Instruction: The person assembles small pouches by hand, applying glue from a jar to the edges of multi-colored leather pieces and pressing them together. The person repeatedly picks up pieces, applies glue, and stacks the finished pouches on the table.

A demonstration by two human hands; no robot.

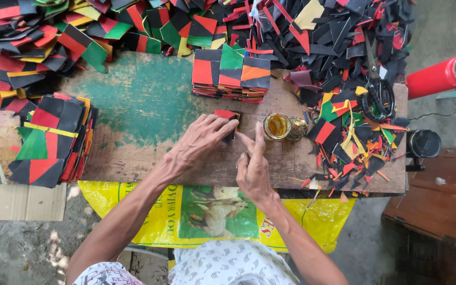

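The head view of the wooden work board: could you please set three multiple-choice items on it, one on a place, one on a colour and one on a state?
1. Where do the scissors lie?
A. at the board's right end, among the scraps
B. on the bundle at the left
C. in the right hand

2. What colour is the sack under the board's near edge?
A. blue
B. yellow
C. white

3. What is the state of the small jar?
A. shut with a lid
B. tipped on its side
C. open, amber liquid showing

Answers: 1 A, the black handles rest on the scrap pile at the right. 2 B, yellow shows beside its green picture. 3 C, it has no lid, beside the right hand, while the left hand presses a red and black piece.
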